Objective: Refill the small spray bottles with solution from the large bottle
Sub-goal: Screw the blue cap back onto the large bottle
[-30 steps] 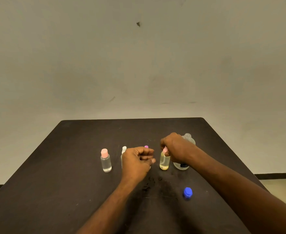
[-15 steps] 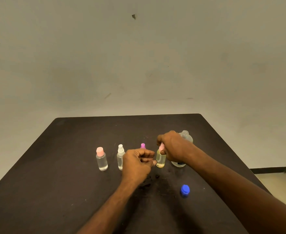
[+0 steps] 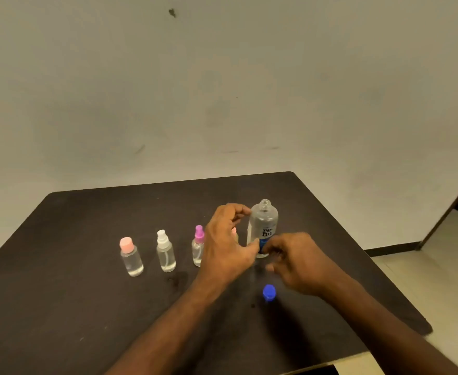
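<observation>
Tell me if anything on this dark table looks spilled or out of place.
Yes. Wet-looking smears and droplets mark the dark table in front of the small bottles, around. The large clear bottle stands uncapped; a loose blue screw cap lies in front of it.

A plain pale wall [image 3: 222, 90] fills the far side, scuffed, with one small dark mark [image 3: 172, 13] high up. The dark worktop [image 3: 60, 307] stands before it. To the right, glossy cream floor tiles [image 3: 439, 280] meet a dark skirting strip [image 3: 393, 249].
</observation>
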